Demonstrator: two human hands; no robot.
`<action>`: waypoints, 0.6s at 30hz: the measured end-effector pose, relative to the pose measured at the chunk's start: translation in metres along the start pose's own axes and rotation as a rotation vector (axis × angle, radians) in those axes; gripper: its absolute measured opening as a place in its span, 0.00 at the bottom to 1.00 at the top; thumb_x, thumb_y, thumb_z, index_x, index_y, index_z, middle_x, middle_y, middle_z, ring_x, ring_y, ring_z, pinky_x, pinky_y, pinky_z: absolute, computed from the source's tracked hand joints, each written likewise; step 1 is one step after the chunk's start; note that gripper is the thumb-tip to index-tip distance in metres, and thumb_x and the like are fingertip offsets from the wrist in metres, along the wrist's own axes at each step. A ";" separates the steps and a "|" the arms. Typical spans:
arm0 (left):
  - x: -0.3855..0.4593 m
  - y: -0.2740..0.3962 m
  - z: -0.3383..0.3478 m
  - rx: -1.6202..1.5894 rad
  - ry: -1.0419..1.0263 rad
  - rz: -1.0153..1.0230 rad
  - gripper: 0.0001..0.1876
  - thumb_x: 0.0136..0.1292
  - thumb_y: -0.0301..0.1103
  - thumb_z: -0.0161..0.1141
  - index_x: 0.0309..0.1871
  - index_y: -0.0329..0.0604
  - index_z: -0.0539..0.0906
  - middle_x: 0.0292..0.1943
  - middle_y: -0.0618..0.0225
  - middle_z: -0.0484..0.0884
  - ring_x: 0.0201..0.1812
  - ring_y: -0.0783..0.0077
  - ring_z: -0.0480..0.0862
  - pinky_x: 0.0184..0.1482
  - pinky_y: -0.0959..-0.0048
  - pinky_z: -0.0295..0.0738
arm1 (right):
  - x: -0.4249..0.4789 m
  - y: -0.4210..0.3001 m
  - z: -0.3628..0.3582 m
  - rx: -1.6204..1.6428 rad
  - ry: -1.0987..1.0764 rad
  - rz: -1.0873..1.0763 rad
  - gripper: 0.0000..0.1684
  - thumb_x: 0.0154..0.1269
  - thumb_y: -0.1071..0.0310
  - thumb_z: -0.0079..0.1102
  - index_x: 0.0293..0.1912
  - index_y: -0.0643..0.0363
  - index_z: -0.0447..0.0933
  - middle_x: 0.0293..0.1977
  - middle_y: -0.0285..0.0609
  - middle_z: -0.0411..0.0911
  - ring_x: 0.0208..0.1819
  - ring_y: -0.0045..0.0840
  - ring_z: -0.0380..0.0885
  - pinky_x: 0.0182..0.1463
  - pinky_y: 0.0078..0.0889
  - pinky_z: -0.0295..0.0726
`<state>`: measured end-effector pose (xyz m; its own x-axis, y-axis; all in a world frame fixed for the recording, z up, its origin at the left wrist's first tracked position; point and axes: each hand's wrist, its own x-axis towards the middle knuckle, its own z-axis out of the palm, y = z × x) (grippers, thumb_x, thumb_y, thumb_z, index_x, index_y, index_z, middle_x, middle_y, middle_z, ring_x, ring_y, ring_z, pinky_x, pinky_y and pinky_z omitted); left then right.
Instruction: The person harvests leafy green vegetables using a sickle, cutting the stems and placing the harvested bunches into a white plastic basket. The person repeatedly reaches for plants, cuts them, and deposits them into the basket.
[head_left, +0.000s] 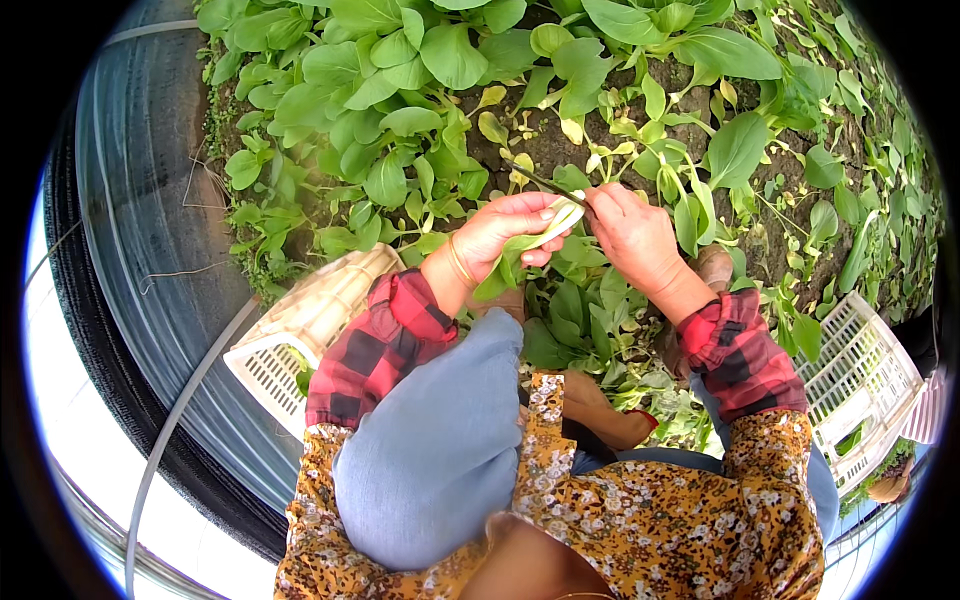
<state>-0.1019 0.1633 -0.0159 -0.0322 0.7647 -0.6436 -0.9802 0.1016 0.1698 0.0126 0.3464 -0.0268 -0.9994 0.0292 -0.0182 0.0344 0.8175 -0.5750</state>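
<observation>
My left hand (499, 232) grips a small bok choy plant (559, 223) by its pale stalks. The stem end points to the right, and green leaves hang below my palm. My right hand (636, 234) is closed around a thin dark blade (546, 182), likely a knife, whose handle is hidden in my fingers. The blade crosses close to the cut-looking white stem end; whether it touches cannot be told. Both hands are raised above the bed of growing bok choy (390, 97).
A white plastic crate (281, 375) leans by my left forearm, and another crate (862, 397) holding greens stands at my right. Loose leaves (589, 315) lie between my feet. Along the left run plastic sheeting (150, 150) and a curved grey pipe (169, 427).
</observation>
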 end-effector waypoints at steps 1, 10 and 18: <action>-0.002 -0.001 0.002 -0.005 -0.021 -0.010 0.15 0.68 0.33 0.56 0.55 0.36 0.76 0.36 0.66 0.78 0.30 0.79 0.72 0.27 0.81 0.67 | -0.001 0.000 0.003 0.007 0.019 -0.001 0.14 0.56 0.71 0.58 0.44 0.53 0.72 0.33 0.38 0.72 0.32 0.32 0.79 0.30 0.33 0.80; 0.006 -0.002 0.005 0.400 0.070 0.141 0.24 0.66 0.37 0.61 0.63 0.38 0.70 0.48 0.66 0.78 0.41 0.77 0.78 0.42 0.78 0.75 | 0.003 0.015 0.005 1.121 -0.178 0.699 0.16 0.66 0.62 0.62 0.48 0.58 0.71 0.32 0.33 0.73 0.25 0.13 0.72 0.23 0.17 0.72; 0.024 0.067 -0.008 1.757 0.711 0.157 0.46 0.47 0.31 0.65 0.71 0.32 0.54 0.35 0.47 0.83 0.39 0.48 0.84 0.43 0.59 0.78 | 0.044 0.001 0.038 1.107 -0.265 0.768 0.14 0.74 0.55 0.49 0.48 0.56 0.67 0.24 0.29 0.65 0.18 0.13 0.68 0.19 0.18 0.70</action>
<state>-0.1695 0.1833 -0.0267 -0.6001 0.5103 -0.6160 0.3040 0.8578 0.4145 -0.0315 0.3267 -0.0594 -0.7048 0.0497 -0.7077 0.6794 -0.2397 -0.6935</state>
